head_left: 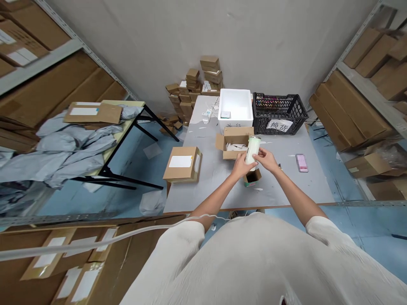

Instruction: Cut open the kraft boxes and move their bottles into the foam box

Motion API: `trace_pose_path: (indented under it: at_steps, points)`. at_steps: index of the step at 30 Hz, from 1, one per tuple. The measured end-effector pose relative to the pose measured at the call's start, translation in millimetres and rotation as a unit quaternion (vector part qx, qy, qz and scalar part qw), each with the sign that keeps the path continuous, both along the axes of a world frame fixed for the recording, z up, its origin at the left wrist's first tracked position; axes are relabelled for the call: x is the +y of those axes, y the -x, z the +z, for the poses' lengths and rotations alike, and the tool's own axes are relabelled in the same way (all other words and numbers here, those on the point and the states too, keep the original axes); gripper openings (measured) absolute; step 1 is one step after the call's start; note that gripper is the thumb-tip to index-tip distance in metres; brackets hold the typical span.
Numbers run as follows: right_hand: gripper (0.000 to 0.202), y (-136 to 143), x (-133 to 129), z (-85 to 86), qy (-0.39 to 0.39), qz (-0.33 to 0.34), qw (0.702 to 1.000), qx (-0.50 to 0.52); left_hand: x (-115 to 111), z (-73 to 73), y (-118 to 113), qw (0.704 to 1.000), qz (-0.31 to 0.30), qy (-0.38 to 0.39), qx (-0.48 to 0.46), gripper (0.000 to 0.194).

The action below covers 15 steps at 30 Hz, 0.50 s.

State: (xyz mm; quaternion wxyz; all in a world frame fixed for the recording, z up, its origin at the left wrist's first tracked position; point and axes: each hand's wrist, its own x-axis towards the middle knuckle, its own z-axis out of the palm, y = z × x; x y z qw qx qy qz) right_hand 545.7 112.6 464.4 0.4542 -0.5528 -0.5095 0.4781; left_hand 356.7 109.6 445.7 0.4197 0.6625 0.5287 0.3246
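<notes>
The step in hand looks like handling a pale green-white cylindrical container [253, 146] with both hands, over the near part of the grey surface [210, 192]. The left hand [242, 166] grasps its lower part from the left, while the right hand [266, 160] steadies the right side with thumb and fingers. The container is just above a small open green-and-brown cardboard box [252, 184] and in front of a larger open brown cardboard box [234, 156]. Its long axis is closer to upright than flat, tilted: the rimmed top points away from the person and slightly right, the lower end down toward the small box. Whether that end touches the box cannot be told behind the fingers. The next move seems to call for a steady two-handed hold and control of the tilt.
</notes>
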Motion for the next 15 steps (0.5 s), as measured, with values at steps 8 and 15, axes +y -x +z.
trace_pose_path:
  at_steps: [8,15]
  points:
    - [0.067,-0.9,-0.5,5.6,0.008,0.016,1.0,-0.014,2.4,-1.4,3.4,0.993,-0.005,-0.005,-0.116,0.077]
    - [0.069,2.1,2.1,-8.2,-0.003,-0.054,0.998,-0.041,4.0,-7.7,4.6,0.999,0.009,-0.031,-0.013,0.072]
